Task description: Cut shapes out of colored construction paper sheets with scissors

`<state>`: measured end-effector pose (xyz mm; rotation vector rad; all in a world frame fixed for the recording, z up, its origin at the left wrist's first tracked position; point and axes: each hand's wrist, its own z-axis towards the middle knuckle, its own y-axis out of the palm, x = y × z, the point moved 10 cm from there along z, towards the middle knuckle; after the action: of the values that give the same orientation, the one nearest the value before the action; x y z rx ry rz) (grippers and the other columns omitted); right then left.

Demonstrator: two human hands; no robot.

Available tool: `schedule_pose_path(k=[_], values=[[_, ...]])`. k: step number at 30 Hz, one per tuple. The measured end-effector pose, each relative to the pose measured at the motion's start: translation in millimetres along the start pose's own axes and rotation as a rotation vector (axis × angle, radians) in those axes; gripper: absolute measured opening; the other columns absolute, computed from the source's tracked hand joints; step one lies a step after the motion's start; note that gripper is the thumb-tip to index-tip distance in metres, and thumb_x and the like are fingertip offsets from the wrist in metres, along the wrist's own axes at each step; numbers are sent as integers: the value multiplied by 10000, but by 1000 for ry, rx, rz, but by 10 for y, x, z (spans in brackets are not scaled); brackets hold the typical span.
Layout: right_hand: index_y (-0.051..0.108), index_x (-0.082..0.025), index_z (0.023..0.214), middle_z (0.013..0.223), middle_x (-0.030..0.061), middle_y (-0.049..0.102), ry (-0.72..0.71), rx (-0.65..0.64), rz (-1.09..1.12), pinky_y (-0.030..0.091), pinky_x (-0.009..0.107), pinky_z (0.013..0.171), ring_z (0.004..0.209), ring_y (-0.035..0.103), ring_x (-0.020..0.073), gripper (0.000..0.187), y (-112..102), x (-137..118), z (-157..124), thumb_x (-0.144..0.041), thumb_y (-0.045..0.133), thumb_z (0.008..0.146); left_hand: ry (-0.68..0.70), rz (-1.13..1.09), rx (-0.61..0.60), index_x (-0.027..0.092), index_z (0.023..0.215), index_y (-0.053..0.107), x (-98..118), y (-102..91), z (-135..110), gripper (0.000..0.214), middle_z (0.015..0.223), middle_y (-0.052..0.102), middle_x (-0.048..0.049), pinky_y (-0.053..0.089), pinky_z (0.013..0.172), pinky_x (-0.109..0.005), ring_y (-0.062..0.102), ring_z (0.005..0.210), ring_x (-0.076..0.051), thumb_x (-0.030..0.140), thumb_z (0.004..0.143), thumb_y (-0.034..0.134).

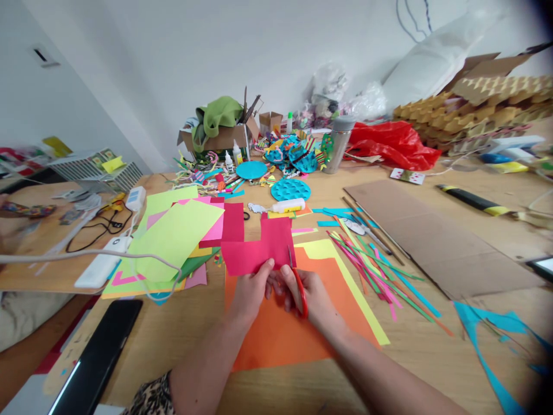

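Note:
My left hand (256, 286) pinches the lower edge of a dark pink sheet of paper (246, 255), which has a notch cut out at its upper left. In my right hand (309, 291) is a pair of scissors (301, 294) with red handles, its blades pointing up at the right part of the sheet. Both hands are close together above an orange sheet (280, 340). Under that lies a yellow sheet (360, 297). How far apart the blades stand is hard to make out.
Stacked coloured paper (177, 236) lies left, near a white power strip (103, 262) and a black phone (99, 357). Paper strips (367, 265) and a cardboard sheet (436, 236) are right. A glue bottle (288, 206) lies beyond the pink sheet. Another person's arm (38, 340) shows at left.

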<state>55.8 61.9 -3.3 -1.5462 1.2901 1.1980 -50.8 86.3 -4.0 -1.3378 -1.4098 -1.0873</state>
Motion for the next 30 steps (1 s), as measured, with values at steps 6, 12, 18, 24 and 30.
schedule_pose_path(k=[6, 12, 18, 24, 30], values=[[511, -164, 594, 436, -6, 493, 9, 11, -15, 307, 181, 352, 346, 423, 66, 611, -6, -12, 8, -723, 387, 808, -27, -74, -23, 186, 487, 568, -8, 32, 2, 339, 412, 548, -9, 278, 372, -240, 476, 360, -121, 364, 775, 580], [499, -165, 593, 428, -7, 491, 6, 4, 1, 288, 183, 339, 331, 399, 61, 619, 7, -38, -5, -746, 396, 783, -58, -88, -14, 171, 471, 570, -10, 35, -3, 339, 398, 538, -14, 274, 365, -233, 483, 362, -118, 366, 748, 593], [493, -165, 603, 445, -7, 496, -8, -16, 12, 292, 180, 349, 342, 398, 54, 610, 23, -49, -5, -729, 383, 805, -75, -102, -10, 168, 467, 573, -23, 39, 6, 340, 391, 538, -15, 272, 359, -230, 466, 348, -109, 363, 746, 588], [487, -166, 581, 436, -3, 504, -3, 11, 12, 285, 184, 338, 326, 390, 53, 623, 0, -29, 7, -747, 391, 786, -72, -71, -13, 168, 482, 594, -23, 43, -10, 338, 399, 549, -20, 278, 363, -239, 454, 341, -110, 376, 747, 575], [483, -169, 568, 428, -6, 502, -10, 16, 15, 288, 185, 337, 320, 390, 54, 625, -7, -31, 21, -752, 397, 779, -65, -44, -26, 167, 480, 604, -7, 57, -19, 358, 409, 558, -25, 281, 372, -245, 457, 345, -111, 386, 762, 567]])
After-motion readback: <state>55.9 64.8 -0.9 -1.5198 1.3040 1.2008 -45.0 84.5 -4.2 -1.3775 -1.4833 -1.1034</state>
